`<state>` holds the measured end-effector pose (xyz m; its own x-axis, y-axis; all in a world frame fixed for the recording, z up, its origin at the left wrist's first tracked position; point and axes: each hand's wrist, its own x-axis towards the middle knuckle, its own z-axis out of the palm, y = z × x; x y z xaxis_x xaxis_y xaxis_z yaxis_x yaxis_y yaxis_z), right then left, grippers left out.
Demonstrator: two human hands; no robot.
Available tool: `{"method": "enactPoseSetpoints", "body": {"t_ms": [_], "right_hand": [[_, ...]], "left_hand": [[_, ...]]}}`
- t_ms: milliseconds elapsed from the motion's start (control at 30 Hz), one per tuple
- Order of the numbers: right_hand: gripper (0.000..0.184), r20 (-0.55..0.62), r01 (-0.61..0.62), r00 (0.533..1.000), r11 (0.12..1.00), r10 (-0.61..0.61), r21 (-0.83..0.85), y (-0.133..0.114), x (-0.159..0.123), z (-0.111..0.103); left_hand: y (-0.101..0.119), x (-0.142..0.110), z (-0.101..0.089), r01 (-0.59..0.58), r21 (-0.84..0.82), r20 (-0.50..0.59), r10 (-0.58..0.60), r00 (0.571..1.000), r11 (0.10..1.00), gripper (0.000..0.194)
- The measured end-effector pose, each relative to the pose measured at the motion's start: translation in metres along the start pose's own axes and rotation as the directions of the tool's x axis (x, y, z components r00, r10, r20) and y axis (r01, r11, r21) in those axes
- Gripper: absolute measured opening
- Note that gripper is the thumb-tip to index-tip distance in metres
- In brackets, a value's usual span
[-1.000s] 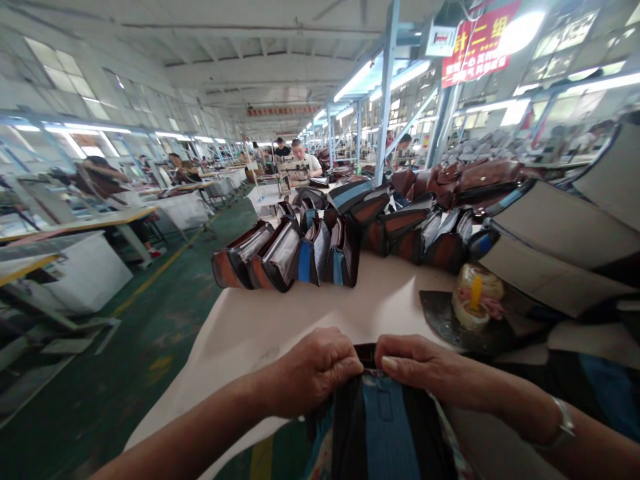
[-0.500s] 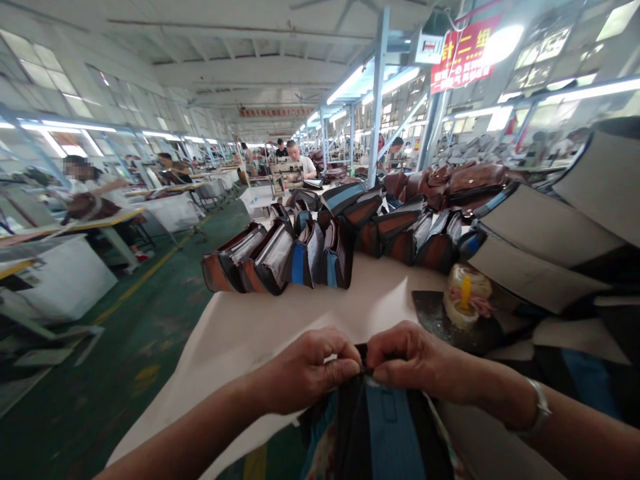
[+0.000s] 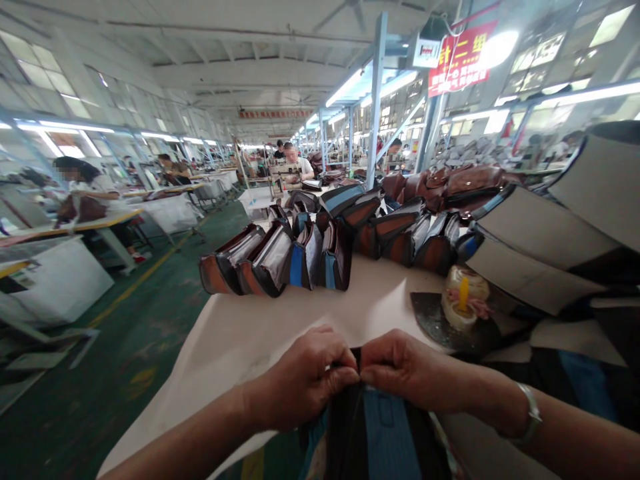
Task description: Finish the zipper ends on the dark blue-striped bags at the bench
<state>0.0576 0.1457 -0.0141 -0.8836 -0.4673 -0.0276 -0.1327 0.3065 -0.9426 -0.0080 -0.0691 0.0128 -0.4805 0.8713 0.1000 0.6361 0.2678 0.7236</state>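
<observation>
Low in the head view, a dark bag piece [image 3: 387, 433] with a blue stripe lies close to my body at the table's near edge. My left hand [image 3: 315, 373] pinches its top edge between thumb and curled fingers. Right beside it, my right hand [image 3: 400, 367] pinches the same edge, the two sets of fingertips almost meeting. A bit of dark material shows between and behind the fingers; the exact spot they grip is hidden. A silvery bangle [image 3: 530, 412] circles my right wrist.
Several part-made bags [image 3: 320, 257] stand in a row across the pale table [image 3: 235, 327]. A glue pot [image 3: 463, 300] with a yellow handle sits on a dark board [image 3: 425, 320]. Large beige-lined panels [image 3: 545, 223] are stacked at right. Co-workers sit farther back.
Both hands stay pinched on the bag piece's edge and have drawn slightly closer together. The camera view has shifted a little.
</observation>
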Motion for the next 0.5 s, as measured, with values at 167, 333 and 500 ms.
{"method": "enactPoseSetpoints", "body": {"t_ms": [167, 333, 500], "right_hand": [[0.014, 0.024, 0.010, 1.000, 0.999, -0.011, 0.039, 0.001, -0.008, -0.005], [0.028, 0.089, -0.002, 0.996, 0.943, -0.029, 0.332, 0.005, -0.020, -0.018], [0.044, 0.058, -0.037, 0.998, 0.928, 0.016, 0.370, 0.001, -0.016, -0.018]], "left_hand": [[-0.003, -0.001, 0.000, 0.051, -0.118, 0.014, -0.050, 0.999, 0.992, 0.022], [-0.008, -0.006, -0.002, 0.078, -0.158, 0.035, -0.073, 0.997, 0.984, 0.027], [-0.007, -0.005, -0.002, 0.079, -0.168, 0.029, -0.075, 0.997, 0.983, 0.027]]}}
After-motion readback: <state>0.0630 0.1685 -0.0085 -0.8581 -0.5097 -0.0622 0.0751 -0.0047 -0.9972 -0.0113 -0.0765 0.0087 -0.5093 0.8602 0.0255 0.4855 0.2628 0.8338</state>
